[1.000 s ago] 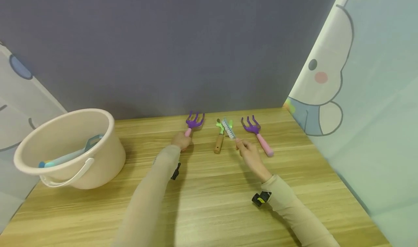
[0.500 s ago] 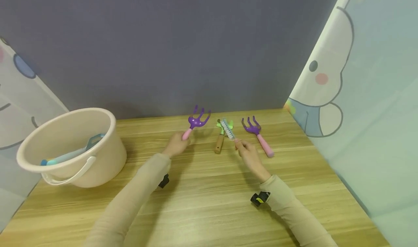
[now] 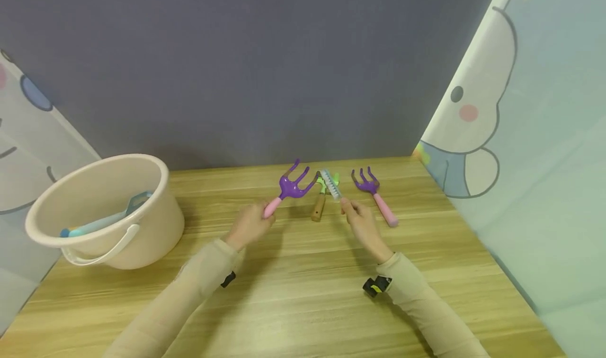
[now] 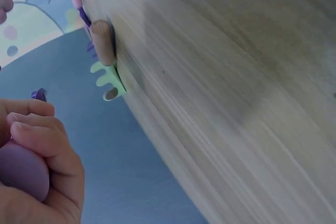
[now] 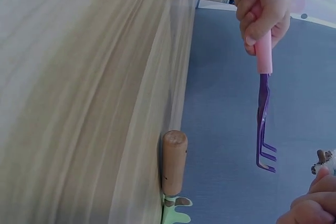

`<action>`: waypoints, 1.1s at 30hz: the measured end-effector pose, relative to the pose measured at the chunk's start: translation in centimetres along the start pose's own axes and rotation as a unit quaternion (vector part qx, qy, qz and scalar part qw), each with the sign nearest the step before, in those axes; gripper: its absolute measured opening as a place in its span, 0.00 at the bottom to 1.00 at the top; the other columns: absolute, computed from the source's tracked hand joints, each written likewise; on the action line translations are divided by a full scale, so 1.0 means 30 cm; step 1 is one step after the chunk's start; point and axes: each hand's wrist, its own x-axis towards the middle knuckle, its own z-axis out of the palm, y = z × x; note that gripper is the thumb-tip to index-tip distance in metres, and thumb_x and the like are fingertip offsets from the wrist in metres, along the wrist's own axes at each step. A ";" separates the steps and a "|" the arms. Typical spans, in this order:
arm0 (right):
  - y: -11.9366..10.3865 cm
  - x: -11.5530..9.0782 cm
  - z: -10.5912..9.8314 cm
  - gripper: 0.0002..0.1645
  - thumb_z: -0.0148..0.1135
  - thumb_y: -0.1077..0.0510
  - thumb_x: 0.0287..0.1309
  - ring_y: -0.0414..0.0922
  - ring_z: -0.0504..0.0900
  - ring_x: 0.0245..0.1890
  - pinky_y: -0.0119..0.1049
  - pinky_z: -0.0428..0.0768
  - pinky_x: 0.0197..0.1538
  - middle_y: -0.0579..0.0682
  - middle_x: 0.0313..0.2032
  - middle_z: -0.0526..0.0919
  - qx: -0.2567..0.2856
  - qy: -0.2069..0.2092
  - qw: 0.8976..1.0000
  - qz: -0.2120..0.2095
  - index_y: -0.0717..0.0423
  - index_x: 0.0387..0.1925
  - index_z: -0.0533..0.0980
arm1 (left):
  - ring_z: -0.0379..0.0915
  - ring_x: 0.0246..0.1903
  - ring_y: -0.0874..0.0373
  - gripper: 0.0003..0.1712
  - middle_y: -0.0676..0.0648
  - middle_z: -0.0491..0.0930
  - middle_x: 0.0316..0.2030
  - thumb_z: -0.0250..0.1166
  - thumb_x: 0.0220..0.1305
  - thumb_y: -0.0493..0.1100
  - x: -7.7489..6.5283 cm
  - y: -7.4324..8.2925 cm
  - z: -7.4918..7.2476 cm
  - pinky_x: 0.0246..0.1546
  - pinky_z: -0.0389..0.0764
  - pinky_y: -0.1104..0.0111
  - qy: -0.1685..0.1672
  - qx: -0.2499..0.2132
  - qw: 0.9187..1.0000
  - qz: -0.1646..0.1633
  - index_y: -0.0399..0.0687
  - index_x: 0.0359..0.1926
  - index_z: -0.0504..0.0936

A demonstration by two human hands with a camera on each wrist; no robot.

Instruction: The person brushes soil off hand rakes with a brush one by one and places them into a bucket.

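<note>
My left hand [image 3: 248, 224] grips the pink handle of a purple hand rake [image 3: 292, 187], fingers curled round it. The rake is raised above the table, its tines pointing away and to the right; in the right wrist view the left hand [image 5: 269, 11] holds it clear of the wood. My right hand [image 3: 362, 225] pinches the handle of a small brush [image 3: 330, 183] with pale blue-white bristles. That brush overlaps a green hand rake with a wooden handle [image 3: 319, 208], which lies on the table. Right of it lies a second purple rake with a pink handle [image 3: 385, 211].
A cream bucket [image 3: 142, 242] with a white carrying handle [image 3: 106, 253] stands at the left, with a light blue tool [image 3: 104, 224] inside. The wood-grain table [image 3: 293, 289] ends at a dark grey panel [image 3: 293, 74] behind. A printed cloth [image 3: 544, 190] hangs at the right.
My left hand has lifted the purple rake off the table and drawn it back, turning the tines to the right toward the brush. The right hand with the brush has stayed nearly still.
</note>
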 end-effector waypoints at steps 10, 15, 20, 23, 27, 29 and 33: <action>-0.019 -0.006 0.003 0.25 0.43 0.46 0.68 0.35 0.53 0.10 0.27 0.53 0.13 0.43 0.12 0.59 0.000 0.003 1.000 -0.016 0.62 0.27 0.73 | 0.61 0.11 0.62 0.11 0.49 0.69 0.15 0.61 0.56 0.38 -0.070 0.012 0.000 0.10 0.64 0.74 0.012 0.067 0.997 0.038 0.35 0.40 0.77; -0.028 -0.004 0.011 0.25 0.43 0.47 0.68 0.35 0.53 0.10 0.27 0.52 0.13 0.43 0.12 0.59 -0.006 0.005 1.000 -0.026 0.62 0.27 0.73 | 0.58 0.10 0.63 0.11 0.51 0.66 0.13 0.61 0.56 0.38 -0.097 0.024 0.006 0.09 0.60 0.75 0.008 0.084 0.996 0.033 0.36 0.39 0.78; -0.047 -0.003 0.035 0.24 0.45 0.49 0.67 0.33 0.52 0.09 0.27 0.51 0.12 0.43 0.11 0.58 -0.012 0.017 0.999 -0.048 0.65 0.28 0.75 | 0.58 0.11 0.63 0.05 0.52 0.65 0.13 0.61 0.56 0.38 -0.116 0.031 0.017 0.09 0.60 0.75 0.007 0.103 0.994 0.048 0.40 0.31 0.76; -0.061 -0.002 0.059 0.24 0.46 0.50 0.67 0.32 0.52 0.09 0.26 0.52 0.12 0.43 0.10 0.59 -0.019 0.023 0.997 -0.071 0.67 0.31 0.77 | 0.59 0.11 0.62 0.04 0.52 0.66 0.13 0.61 0.55 0.37 -0.123 0.037 0.022 0.11 0.62 0.74 0.011 0.113 0.992 0.059 0.41 0.30 0.75; -0.073 0.001 0.096 0.23 0.48 0.49 0.66 0.33 0.54 0.11 0.26 0.53 0.14 0.43 0.12 0.61 -0.046 0.032 0.994 -0.099 0.67 0.35 0.78 | 0.61 0.12 0.61 0.05 0.51 0.67 0.14 0.63 0.54 0.37 -0.127 0.051 0.024 0.12 0.64 0.72 0.017 0.119 0.990 0.068 0.40 0.30 0.75; -0.074 0.002 0.111 0.23 0.49 0.49 0.65 0.35 0.55 0.12 0.27 0.54 0.15 0.43 0.13 0.62 -0.058 0.036 0.992 -0.107 0.65 0.34 0.78 | 0.61 0.13 0.61 0.05 0.52 0.67 0.14 0.63 0.55 0.38 -0.128 0.055 0.026 0.12 0.63 0.72 0.018 0.122 0.990 0.070 0.41 0.30 0.75; -0.073 0.004 0.130 0.26 0.46 0.45 0.65 0.37 0.56 0.12 0.28 0.55 0.14 0.44 0.13 0.63 -0.079 0.047 0.989 -0.112 0.64 0.34 0.77 | 0.60 0.12 0.61 0.06 0.52 0.66 0.14 0.63 0.55 0.39 -0.132 0.060 0.030 0.11 0.63 0.73 0.018 0.124 0.989 0.074 0.40 0.31 0.75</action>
